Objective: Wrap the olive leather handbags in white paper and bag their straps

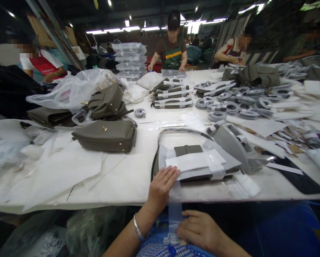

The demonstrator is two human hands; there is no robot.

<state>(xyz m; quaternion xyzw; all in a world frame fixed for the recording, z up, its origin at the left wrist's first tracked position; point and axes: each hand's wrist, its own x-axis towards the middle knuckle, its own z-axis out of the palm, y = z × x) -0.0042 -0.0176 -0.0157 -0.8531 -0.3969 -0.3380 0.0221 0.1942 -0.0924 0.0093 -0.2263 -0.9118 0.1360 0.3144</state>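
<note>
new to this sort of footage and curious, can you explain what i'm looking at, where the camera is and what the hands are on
There is no machine here: you see a person's two bare hands, through a camera worn on their head, looking forward and down. The left hand lies on white paper around a bag on the table. A clear strip hangs over the edge; the right hand is at its lower end, though its grip is partly hidden. Nearby are a grey tape dispenser, an olive bag and grey coils.
</note>
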